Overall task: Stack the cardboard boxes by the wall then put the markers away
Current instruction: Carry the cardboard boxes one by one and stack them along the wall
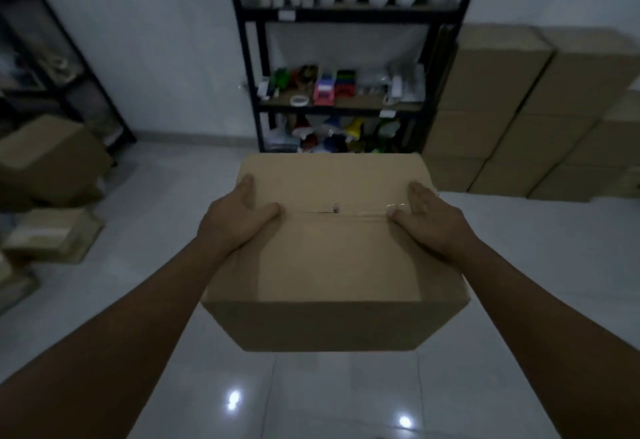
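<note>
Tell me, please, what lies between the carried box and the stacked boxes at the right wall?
Only bare tiled floor shows, in the head view, between the carried box and the stacked boxes.

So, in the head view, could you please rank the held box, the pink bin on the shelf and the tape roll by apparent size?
1. Held cardboard box, though nearness to the camera inflates it.
2. Pink bin.
3. Tape roll.

Box [336, 258] between hands; shelf [343, 15] behind; stacked boxes [519, 109] right.
</note>
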